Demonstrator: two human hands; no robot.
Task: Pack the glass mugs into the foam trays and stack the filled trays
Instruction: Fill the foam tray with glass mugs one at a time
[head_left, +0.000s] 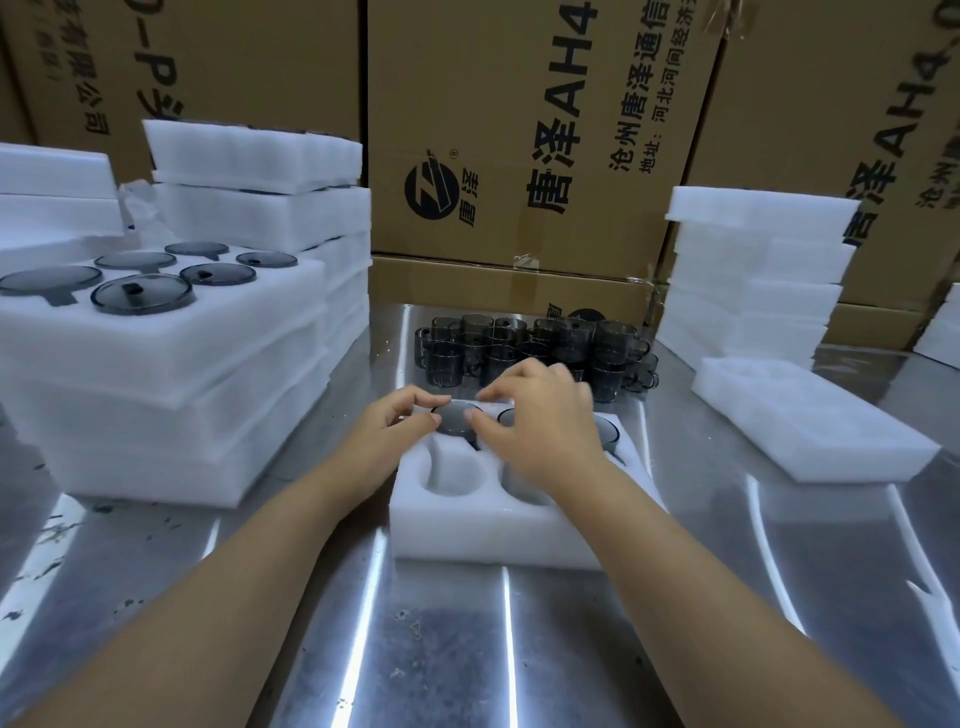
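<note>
A white foam tray lies on the steel table in front of me. A smoky grey glass mug sits in its far left pocket. My left hand and my right hand both pinch the rim of this mug with curled fingers. More mugs sit in the far pockets to the right, partly hidden by my right hand. The two near pockets hold nothing. A cluster of loose grey mugs stands behind the tray. On the left stands a stack of filled trays, its top tray showing several mugs.
An empty foam tray lies to the right, with a tall stack of foam trays behind it. More foam pieces are piled at the back left. Cardboard boxes wall off the back of the steel table.
</note>
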